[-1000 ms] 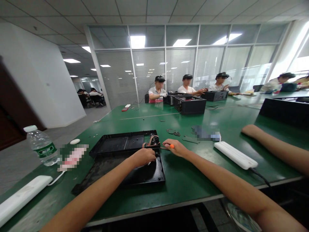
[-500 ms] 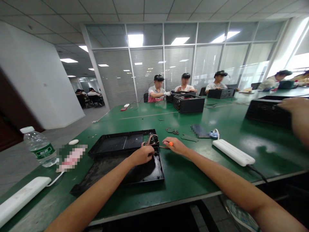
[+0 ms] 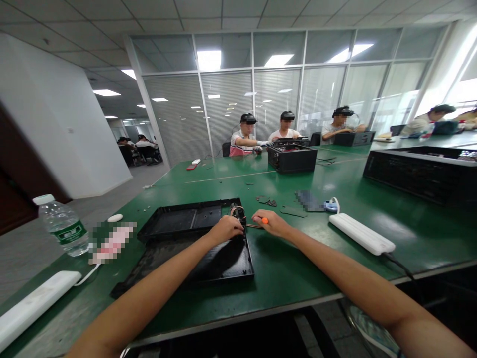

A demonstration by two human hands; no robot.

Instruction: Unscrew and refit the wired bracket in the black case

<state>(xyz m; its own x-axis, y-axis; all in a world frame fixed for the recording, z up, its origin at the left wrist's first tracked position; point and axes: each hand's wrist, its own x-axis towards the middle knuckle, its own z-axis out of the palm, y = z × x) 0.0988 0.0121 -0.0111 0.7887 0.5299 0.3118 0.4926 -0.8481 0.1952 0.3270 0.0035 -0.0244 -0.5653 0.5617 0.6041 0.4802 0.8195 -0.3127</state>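
My left hand (image 3: 226,229) is closed over the right end of an open black plastic case (image 3: 179,271), its fingertips by a bundle of thin wires (image 3: 238,213). What those fingertips pinch is too small to make out. Beside the case's right edge, my right hand (image 3: 275,223) is closed around a tool with an orange end (image 3: 265,220), the rest of which is hidden in the fist. Brown wires (image 3: 254,226) stretch from the case toward that hand. The case lies in two shallow halves, the rear one raised.
A water bottle (image 3: 61,226) and a white power strip (image 3: 39,306) stand left. Another power strip (image 3: 361,233), a pixelated phone-like item (image 3: 309,201) and dark scraps (image 3: 266,201) lie right. A large black computer case (image 3: 413,174) is farther right. Several people sit across the green table (image 3: 208,186).
My left hand has moved slightly up and right, toward the wires; my right hand has barely moved. A co-worker's hand at the far right has left the view.
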